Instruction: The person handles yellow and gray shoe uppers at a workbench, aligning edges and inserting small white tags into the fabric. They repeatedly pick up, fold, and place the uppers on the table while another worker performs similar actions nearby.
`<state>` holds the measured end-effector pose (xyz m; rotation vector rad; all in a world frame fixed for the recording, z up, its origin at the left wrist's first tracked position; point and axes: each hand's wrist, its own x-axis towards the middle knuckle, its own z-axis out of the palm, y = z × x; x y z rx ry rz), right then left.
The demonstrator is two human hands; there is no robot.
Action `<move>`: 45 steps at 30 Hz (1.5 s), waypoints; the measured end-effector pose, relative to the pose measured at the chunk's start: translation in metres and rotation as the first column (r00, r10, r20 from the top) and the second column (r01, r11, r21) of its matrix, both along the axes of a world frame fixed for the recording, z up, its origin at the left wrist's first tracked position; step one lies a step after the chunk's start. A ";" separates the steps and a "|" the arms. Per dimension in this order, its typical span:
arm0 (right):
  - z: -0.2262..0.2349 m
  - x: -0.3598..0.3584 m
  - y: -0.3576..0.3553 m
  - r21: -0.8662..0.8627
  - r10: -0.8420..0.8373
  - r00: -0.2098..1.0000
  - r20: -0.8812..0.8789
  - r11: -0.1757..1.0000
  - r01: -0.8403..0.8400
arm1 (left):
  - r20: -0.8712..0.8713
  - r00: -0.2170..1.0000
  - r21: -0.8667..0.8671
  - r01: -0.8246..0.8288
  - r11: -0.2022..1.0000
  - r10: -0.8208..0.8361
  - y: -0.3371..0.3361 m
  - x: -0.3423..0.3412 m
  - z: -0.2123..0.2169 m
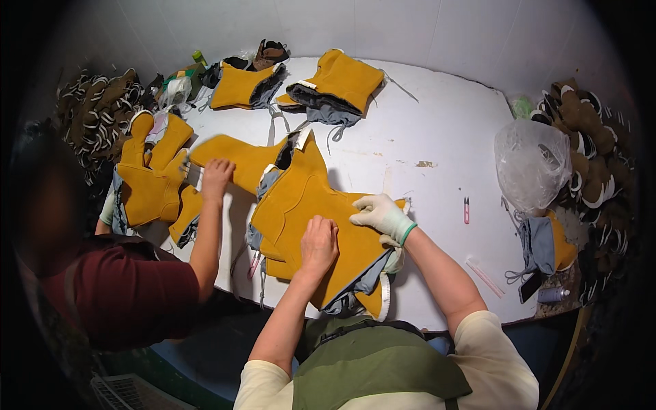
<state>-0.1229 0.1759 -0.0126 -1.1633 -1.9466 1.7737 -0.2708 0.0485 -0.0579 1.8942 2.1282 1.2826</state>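
A mustard-yellow boot upper (294, 225) with grey lining lies on a stack of similar uppers right before me, at the table's near side. My bare left hand (319, 244) rests on its suede, fingers curled together. My right hand (383, 217), in a white glove with a green cuff, is closed at the upper's right edge, its thumb and fingertips together low over the suede. Anything between the fingers of either hand is too small or hidden to make out. White trim (385, 297) shows at the stack's near end.
At my left a co-worker's bare hand (217, 176) touches another yellow upper. More uppers (345, 78) lie at the back. Pink thread snips (467, 210), a clear plastic bag (533, 164), a phone (529, 288) and a thread spool (553, 294) are on the right. Brown pieces (591, 137) are heaped beyond.
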 end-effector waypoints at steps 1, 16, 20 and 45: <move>0.001 0.000 0.000 -0.007 0.007 1.000 0.005 1.000 -0.007 | 0.027 1.000 0.012 0.008 1.000 -0.008 -0.001 -0.002 -0.001; 0.002 0.002 -0.001 -0.044 0.010 1.000 0.025 0.999 -0.009 | 0.043 0.998 0.028 -0.051 0.998 0.050 -0.001 0.002 0.001; -0.001 0.003 0.000 -0.003 0.030 0.999 0.032 1.000 -0.030 | -0.114 0.992 -0.013 -0.057 0.998 0.055 0.003 0.007 0.003; -0.016 0.004 0.009 -0.058 0.024 0.999 0.021 0.998 -0.022 | 0.801 0.598 0.012 0.038 0.999 -0.032 -0.086 -0.027 0.002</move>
